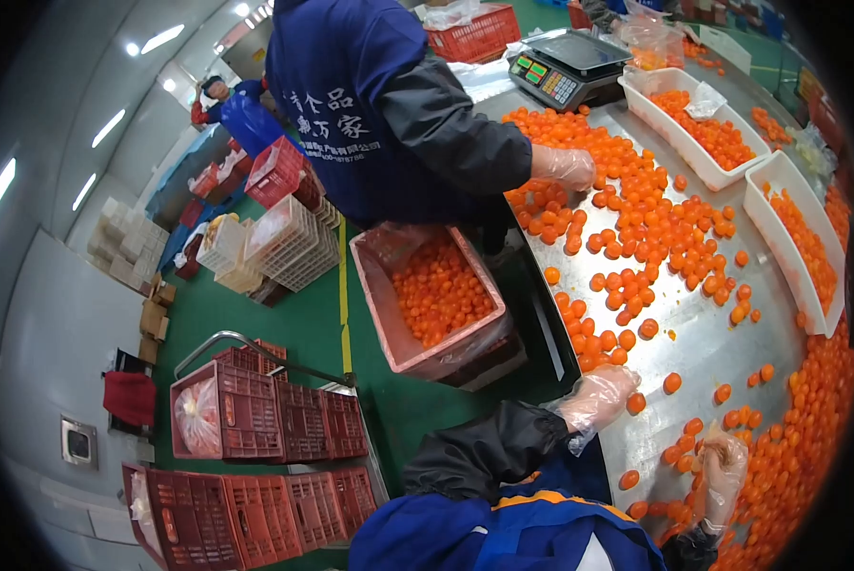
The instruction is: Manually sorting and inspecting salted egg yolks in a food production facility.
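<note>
Small orange cherry tomatoes (634, 243) lie spread over a metal table (726, 350), with a dense heap along its right side. My left hand (601, 396), in a clear plastic glove, rests low over the table's near edge, beside a group of tomatoes and touching or nearly touching one at its fingertips. Whether it holds any is hidden. My right hand (723, 471), also gloved, is among the tomatoes at the lower right, its fingers bent downward; what lies under them cannot be seen.
A co-worker's gloved hand (566, 168) reaches into tomatoes farther up the table. Two white trays (758, 196) of tomatoes and a digital scale (569, 64) stand on the table. A lined crate (391, 335) of tomatoes is left of it; stacked red crates (248, 421) stand farther left.
</note>
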Tool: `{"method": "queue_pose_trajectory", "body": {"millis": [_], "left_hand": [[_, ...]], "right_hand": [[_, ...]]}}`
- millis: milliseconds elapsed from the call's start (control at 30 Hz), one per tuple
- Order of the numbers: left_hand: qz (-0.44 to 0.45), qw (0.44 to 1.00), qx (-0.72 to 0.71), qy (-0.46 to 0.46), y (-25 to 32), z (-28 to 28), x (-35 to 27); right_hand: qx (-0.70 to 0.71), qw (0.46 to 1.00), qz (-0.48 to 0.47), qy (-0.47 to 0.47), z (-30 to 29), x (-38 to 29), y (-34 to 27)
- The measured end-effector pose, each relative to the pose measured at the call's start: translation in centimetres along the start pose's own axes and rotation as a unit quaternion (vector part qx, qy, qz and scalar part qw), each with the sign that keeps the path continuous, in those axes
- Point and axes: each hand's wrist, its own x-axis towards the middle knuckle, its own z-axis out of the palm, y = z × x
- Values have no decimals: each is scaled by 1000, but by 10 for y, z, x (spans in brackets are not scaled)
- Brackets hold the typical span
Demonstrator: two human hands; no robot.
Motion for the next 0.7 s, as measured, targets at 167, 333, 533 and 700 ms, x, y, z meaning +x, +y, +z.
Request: {"method": "queue_pose_trajectory", "body": {"millis": [167, 333, 533, 700], "left_hand": [[-11, 1000, -20, 7, -2, 6, -1], [-16, 1000, -8, -7, 0, 4, 1], [-21, 1000, -13, -15, 0, 6, 1], [-5, 999, 14, -48, 5, -7, -1]], "right_hand": [[-7, 1000, 8, -5, 0, -3, -5], [5, 1000, 5, 6, -1, -4, -1], [3, 1000, -20, 18, -2, -10, 4], [2, 999, -11, 31, -4, -16, 2]]}}
